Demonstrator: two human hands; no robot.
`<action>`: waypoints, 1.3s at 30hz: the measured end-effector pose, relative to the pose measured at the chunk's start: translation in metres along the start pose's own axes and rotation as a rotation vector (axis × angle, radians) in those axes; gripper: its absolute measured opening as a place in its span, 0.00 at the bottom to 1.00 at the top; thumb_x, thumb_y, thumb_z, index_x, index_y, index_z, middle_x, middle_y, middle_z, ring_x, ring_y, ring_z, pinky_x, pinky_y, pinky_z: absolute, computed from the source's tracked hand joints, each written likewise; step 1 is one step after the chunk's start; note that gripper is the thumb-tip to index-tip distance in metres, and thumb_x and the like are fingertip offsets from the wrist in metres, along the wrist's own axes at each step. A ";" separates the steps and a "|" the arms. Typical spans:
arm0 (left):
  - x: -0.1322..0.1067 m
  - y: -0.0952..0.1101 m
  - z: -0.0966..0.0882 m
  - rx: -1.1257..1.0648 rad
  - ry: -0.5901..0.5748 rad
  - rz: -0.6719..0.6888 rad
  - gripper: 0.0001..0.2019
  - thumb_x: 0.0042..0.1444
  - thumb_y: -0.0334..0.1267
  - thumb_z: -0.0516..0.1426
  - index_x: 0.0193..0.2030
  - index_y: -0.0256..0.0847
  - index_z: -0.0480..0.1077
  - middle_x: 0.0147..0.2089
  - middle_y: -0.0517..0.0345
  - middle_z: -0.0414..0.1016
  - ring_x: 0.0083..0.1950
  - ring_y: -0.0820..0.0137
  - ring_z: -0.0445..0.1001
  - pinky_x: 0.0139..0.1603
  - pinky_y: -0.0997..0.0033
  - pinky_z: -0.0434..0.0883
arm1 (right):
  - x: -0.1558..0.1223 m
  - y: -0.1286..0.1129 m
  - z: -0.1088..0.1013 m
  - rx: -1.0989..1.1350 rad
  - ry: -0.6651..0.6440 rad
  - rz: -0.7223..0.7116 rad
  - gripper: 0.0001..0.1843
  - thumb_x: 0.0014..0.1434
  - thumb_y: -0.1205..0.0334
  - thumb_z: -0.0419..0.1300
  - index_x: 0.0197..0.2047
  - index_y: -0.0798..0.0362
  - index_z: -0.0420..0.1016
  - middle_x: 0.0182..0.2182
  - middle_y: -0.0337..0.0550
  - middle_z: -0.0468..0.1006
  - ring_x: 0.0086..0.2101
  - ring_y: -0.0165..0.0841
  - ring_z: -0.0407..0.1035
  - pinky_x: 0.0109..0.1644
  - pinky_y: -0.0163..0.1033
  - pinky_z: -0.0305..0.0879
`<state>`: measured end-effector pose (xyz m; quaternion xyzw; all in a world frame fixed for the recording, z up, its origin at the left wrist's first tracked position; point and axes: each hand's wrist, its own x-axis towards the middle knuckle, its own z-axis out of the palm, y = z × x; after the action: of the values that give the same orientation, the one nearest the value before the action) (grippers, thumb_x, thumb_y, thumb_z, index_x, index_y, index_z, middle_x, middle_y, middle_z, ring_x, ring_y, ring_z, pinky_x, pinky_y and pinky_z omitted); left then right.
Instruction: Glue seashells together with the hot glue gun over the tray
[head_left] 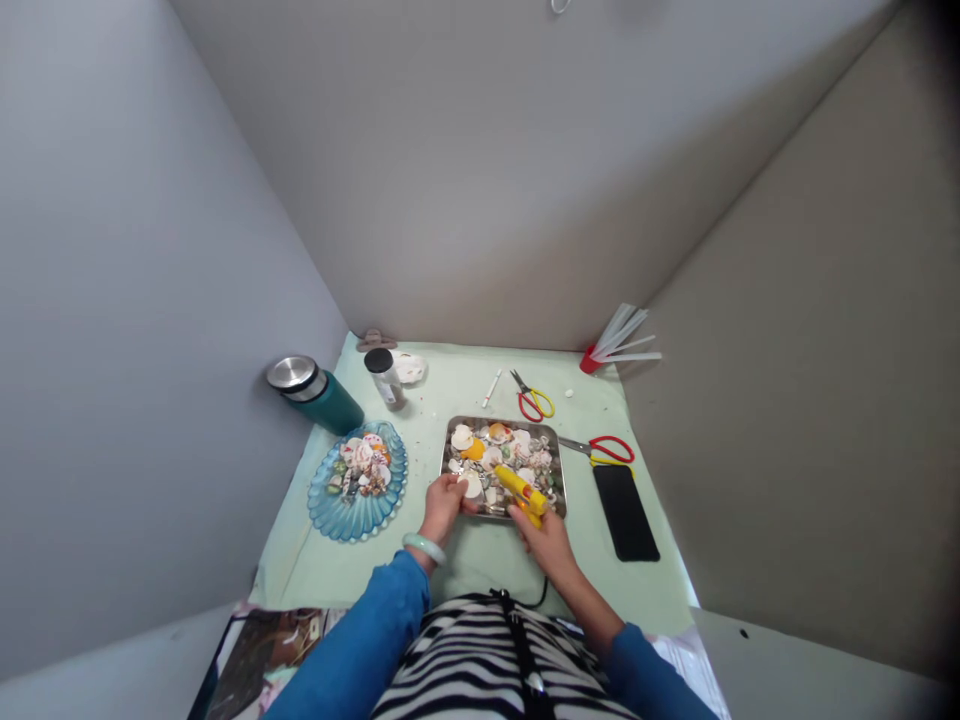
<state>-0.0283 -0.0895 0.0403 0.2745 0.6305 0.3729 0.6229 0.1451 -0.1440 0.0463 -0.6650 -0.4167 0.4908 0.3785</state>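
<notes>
Yellow plastic glue gun [523, 490], its handle enclosed by the right grip [547, 540], whose fingers are wrapped around it; the body juts out beyond the fingers, nozzle pointing forward and leftward over the near part of a metal tray [560, 470]. Left of the nozzle, the left grip [444, 503] is nearly closed, thumb and fingers pinching a white shell [472, 484] by its edge, so that the shell sits just beyond the fingertips at the tray's near-left corner. Whether it touches the shells [534, 452] beneath it, I cannot tell. A pale green bangle [425, 548] circles the left wrist.

Left of the tray, a blue scalloped plate [330, 515] bears more shells, with a teal bottle [334, 402] just behind. Right of the tray lie red-and-yellow scissors [613, 450] and a black phone [626, 513]. Farther back on the table [457, 385], a red cup [591, 361] holds translucent sticks [619, 330].
</notes>
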 end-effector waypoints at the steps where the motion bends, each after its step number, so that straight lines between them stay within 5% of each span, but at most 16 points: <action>1: 0.000 0.000 -0.001 -0.004 0.007 -0.003 0.05 0.53 0.35 0.56 0.34 0.37 0.63 0.13 0.63 0.69 0.15 0.72 0.69 0.20 0.76 0.66 | 0.004 -0.001 -0.005 -0.086 0.025 -0.021 0.25 0.51 0.45 0.60 0.43 0.57 0.73 0.25 0.46 0.77 0.27 0.39 0.69 0.27 0.39 0.62; 5: -0.001 0.000 -0.003 -0.015 -0.017 -0.005 0.07 0.52 0.35 0.57 0.36 0.37 0.63 0.15 0.64 0.70 0.16 0.71 0.70 0.21 0.76 0.67 | 0.021 -0.005 -0.016 -0.419 0.051 -0.111 0.24 0.54 0.59 0.60 0.54 0.54 0.69 0.46 0.54 0.75 0.44 0.46 0.68 0.45 0.45 0.61; 9: -0.006 0.000 0.000 -0.028 -0.061 0.000 0.10 0.50 0.38 0.58 0.36 0.38 0.62 0.15 0.65 0.69 0.17 0.72 0.70 0.21 0.76 0.67 | 0.027 -0.006 -0.015 -0.619 0.045 -0.159 0.24 0.52 0.69 0.59 0.54 0.57 0.69 0.47 0.59 0.73 0.50 0.49 0.63 0.53 0.50 0.54; 13: -0.011 0.001 0.002 -0.048 -0.089 0.014 0.15 0.47 0.44 0.61 0.34 0.39 0.62 0.16 0.66 0.68 0.17 0.73 0.70 0.21 0.77 0.66 | 0.023 -0.015 -0.012 -0.622 0.054 -0.214 0.21 0.56 0.64 0.57 0.53 0.55 0.70 0.48 0.59 0.72 0.52 0.51 0.60 0.54 0.54 0.53; 21: -0.014 0.004 0.009 -0.048 -0.166 -0.006 0.20 0.43 0.49 0.63 0.34 0.37 0.63 0.18 0.63 0.70 0.17 0.74 0.69 0.21 0.77 0.66 | 0.027 -0.015 0.022 -0.304 -0.012 -0.217 0.18 0.60 0.51 0.50 0.33 0.54 0.75 0.27 0.45 0.78 0.27 0.36 0.71 0.33 0.37 0.65; 29: -0.005 0.003 0.001 0.018 -0.165 -0.124 0.21 0.39 0.37 0.68 0.39 0.33 0.68 0.25 0.55 0.76 0.19 0.73 0.71 0.18 0.77 0.65 | 0.026 0.001 0.032 -0.092 -0.001 -0.168 0.20 0.56 0.44 0.53 0.27 0.53 0.71 0.21 0.41 0.74 0.21 0.32 0.66 0.24 0.34 0.62; 39: 0.000 0.006 0.003 -0.158 -0.162 -0.270 0.14 0.56 0.43 0.59 0.38 0.29 0.70 0.32 0.47 0.76 0.27 0.71 0.75 0.23 0.74 0.74 | 0.030 0.017 0.044 -0.068 -0.026 -0.178 0.19 0.55 0.44 0.54 0.27 0.52 0.70 0.22 0.39 0.73 0.24 0.33 0.66 0.28 0.34 0.63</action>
<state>-0.0263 -0.0857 0.0455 0.1667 0.5781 0.3106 0.7359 0.1107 -0.1180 0.0106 -0.6314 -0.4953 0.4494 0.3925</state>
